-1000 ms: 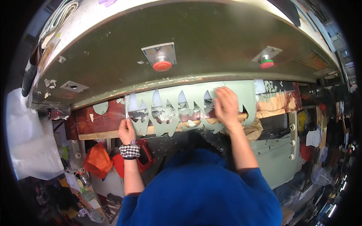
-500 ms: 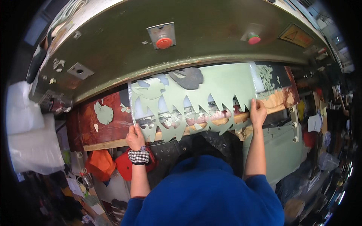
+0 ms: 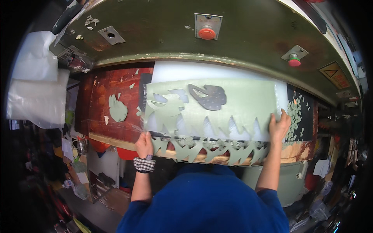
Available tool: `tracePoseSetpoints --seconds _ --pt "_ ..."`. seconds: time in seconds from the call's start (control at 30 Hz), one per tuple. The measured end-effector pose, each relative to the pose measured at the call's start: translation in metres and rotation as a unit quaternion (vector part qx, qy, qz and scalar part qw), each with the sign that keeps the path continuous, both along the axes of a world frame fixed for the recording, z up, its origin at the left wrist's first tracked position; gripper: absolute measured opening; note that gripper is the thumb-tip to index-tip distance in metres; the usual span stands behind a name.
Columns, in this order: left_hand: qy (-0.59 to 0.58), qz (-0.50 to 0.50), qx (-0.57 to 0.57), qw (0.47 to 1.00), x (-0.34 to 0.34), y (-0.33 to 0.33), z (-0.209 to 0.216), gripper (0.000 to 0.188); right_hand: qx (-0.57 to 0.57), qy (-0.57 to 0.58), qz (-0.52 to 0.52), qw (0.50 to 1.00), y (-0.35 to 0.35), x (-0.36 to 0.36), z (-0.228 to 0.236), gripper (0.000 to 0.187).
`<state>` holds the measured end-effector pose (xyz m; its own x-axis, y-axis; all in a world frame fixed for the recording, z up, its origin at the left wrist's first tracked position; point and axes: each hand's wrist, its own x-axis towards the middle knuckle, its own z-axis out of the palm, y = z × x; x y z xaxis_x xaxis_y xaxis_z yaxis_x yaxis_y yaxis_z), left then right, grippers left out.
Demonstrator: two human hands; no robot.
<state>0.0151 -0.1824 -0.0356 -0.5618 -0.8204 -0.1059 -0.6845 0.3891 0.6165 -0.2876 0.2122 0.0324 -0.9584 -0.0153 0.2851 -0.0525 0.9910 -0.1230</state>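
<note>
A pale green sheet [image 3: 244,101] with a row of cut-out gaps along its near side lies in front of me. My left hand [image 3: 144,145] pinches its near left corner, a checked band around the wrist. At the sheet's right edge my right hand [image 3: 279,125] grips with the thumb on top. A dark grey flat cutting die [image 3: 213,98] with an opening at its left end rests on the sheet. Left of it, a cut green piece [image 3: 167,103] lies on the sheet. Beneath is a white board [image 3: 221,70], seen behind the sheet and through the gaps.
A green machine beam [image 3: 155,35] with a red button [image 3: 206,33] and a second red-and-green button [image 3: 294,60] spans the far side. Cut green pieces [image 3: 117,108] sit on the red-brown table [image 3: 101,93]. Several green scraps [image 3: 294,116] lie at right. Clear plastic sheets [image 3: 37,97] hang at left.
The green sheet, with the die on it, has come toward me in both hands. More of the white board shows behind it. The whole view has shifted as well.
</note>
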Motion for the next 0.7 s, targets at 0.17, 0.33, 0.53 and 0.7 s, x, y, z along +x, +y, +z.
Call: tracePoseSetpoints --seconds 0.17,0.33,0.53,0.7 --pt "0.095 0.044 0.041 0.994 -0.01 -0.004 0.001 0.032 -0.279 -0.003 0.35 0.894 -0.101 0.025 -0.014 0.073" --pt "-0.094 0.015 -0.025 0.995 -0.002 0.003 0.045 0.023 -0.236 -0.094 0.437 0.863 -0.168 0.042 -0.03 0.099" --pt "0.116 -0.043 -0.075 0.989 -0.069 0.036 0.081 0.025 -0.387 -0.154 0.323 0.85 -0.174 0.035 -0.02 0.064" --pt "0.226 -0.192 -0.102 0.95 -0.166 0.077 0.05 0.021 -0.567 -0.279 0.223 0.742 -0.169 0.014 -0.012 0.063"
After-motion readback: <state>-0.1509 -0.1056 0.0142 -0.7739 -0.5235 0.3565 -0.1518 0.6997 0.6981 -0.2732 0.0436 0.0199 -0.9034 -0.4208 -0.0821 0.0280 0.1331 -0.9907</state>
